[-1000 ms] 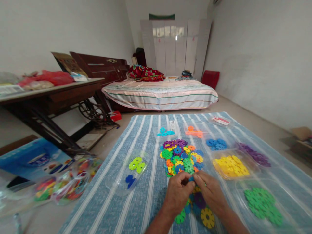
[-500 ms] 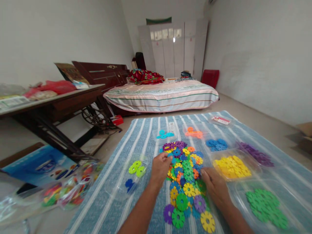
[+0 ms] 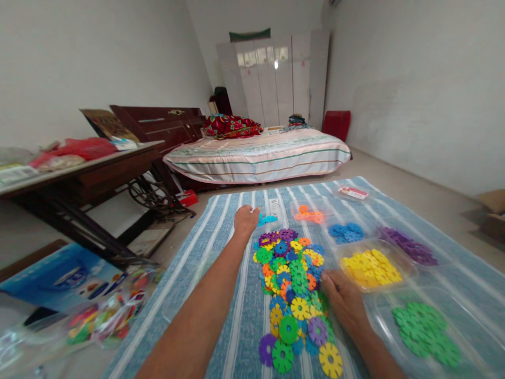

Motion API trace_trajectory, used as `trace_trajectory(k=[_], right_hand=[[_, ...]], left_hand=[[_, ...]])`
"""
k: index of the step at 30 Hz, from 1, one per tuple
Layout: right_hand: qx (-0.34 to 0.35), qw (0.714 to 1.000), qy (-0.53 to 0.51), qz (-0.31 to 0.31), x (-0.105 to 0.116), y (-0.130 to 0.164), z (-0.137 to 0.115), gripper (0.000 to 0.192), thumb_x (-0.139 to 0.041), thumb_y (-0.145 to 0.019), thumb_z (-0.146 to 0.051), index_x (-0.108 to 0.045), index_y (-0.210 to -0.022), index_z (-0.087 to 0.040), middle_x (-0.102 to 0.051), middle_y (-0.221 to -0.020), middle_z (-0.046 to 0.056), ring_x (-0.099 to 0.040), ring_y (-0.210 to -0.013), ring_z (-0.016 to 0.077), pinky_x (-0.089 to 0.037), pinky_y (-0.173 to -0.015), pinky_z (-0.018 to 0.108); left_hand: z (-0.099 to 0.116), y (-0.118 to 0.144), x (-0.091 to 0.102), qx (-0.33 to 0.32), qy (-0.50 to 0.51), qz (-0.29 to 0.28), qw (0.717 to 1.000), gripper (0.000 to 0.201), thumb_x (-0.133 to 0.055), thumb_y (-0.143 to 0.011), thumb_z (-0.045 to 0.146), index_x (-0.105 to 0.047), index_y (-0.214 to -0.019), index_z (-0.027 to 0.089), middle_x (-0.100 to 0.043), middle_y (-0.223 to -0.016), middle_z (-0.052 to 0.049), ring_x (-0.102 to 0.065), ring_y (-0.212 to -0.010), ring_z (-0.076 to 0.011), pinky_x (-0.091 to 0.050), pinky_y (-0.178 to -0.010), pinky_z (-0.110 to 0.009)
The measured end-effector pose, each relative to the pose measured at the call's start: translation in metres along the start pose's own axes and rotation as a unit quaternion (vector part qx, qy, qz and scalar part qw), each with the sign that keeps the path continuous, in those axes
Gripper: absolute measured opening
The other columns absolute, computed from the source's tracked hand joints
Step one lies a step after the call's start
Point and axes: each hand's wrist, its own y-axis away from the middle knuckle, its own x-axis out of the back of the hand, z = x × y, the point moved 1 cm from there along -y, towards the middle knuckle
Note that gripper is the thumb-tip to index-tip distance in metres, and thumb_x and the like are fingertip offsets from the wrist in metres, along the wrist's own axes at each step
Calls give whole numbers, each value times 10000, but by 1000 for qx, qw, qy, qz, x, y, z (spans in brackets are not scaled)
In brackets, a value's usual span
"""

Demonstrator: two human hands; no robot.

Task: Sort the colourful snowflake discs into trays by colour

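Note:
My left hand point(image 3: 246, 221) reaches over the clear tray holding light-blue flower-shaped discs point(image 3: 269, 220). Its fingers are pinched; whatever they hold is hidden. My right hand point(image 3: 344, 295) rests against the right edge of a mixed pile of notched plastic discs point(image 3: 299, 279), fingers curled together, their tips out of sight. Purple, yellow, green, blue and orange discs overlap in that pile. Beside my right hand is a clear tray of yellow discs point(image 3: 371, 267), and nearer to me one of green discs point(image 3: 426, 331).
More clear trays hold orange discs point(image 3: 310, 215), blue discs point(image 3: 346, 232) and purple discs point(image 3: 408, 246). A small box with a red-and-white label point(image 3: 354, 192) lies at the far corner of the striped cloth point(image 3: 221, 221). Left stands a sewing-machine table point(image 3: 118, 160); a bed point(image 3: 260, 155) is beyond.
My left hand has moved from the pile's upper left, forward and left, to the light-blue tray. Its forearm now covers the lime and dark-blue discs. My right hand stays beside the pile.

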Motion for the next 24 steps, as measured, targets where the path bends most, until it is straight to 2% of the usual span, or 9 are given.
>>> trace_trajectory(k=[3, 9, 12, 16, 24], right_hand=[[5, 1000, 17, 2, 1, -1, 1, 359, -386, -886, -408, -635, -759, -183, -633, -770, 46, -576, -735, 166, -456, -676, 276], [-3, 1000, 25, -4, 2, -2, 1, 362, -379, -892, -402, -627, -749, -182, -619, -749, 40, -564, -733, 165, -443, -702, 291], [-5, 1000, 19, 5, 2, -1, -1, 357, -382, -889, -403, -631, -760, -182, -629, -774, 50, -567, -749, 170, -449, -709, 296], [-4, 1000, 19, 3, 3, -1, -1, 353, -394, -881, -404, -630, -742, -182, -628, -760, 45, -569, -727, 164, -454, -684, 285], [-1, 1000, 23, -7, 2, 0, 2, 329, -409, -875, -390, -621, -723, -189, -622, -757, 39, -563, -743, 164, -442, -686, 281]], left_hand=[[0, 22, 1, -21, 4, -49, 999, 194, -511, -733, 258, -659, -784, 145, -664, -626, -35, -616, -613, -150, -439, -608, -230], [-4, 101, 1, -115, 37, -171, 978, 163, -497, -717, 243, -644, -742, 179, -592, -557, 27, -540, -544, -120, -384, -536, -205], [-8, 134, 4, -145, 16, -190, 971, 164, -494, -731, 258, -641, -752, 190, -530, -526, 38, -491, -529, -114, -340, -523, -206], [-14, 165, 7, -159, -10, -220, 962, 165, -470, -766, 273, -615, -750, 196, -505, -544, 35, -471, -541, -114, -315, -537, -213], [-20, 196, 8, -170, -57, -233, 956, 158, -469, -782, 260, -513, -648, 189, -533, -626, 13, -502, -626, -132, -310, -571, -229]])
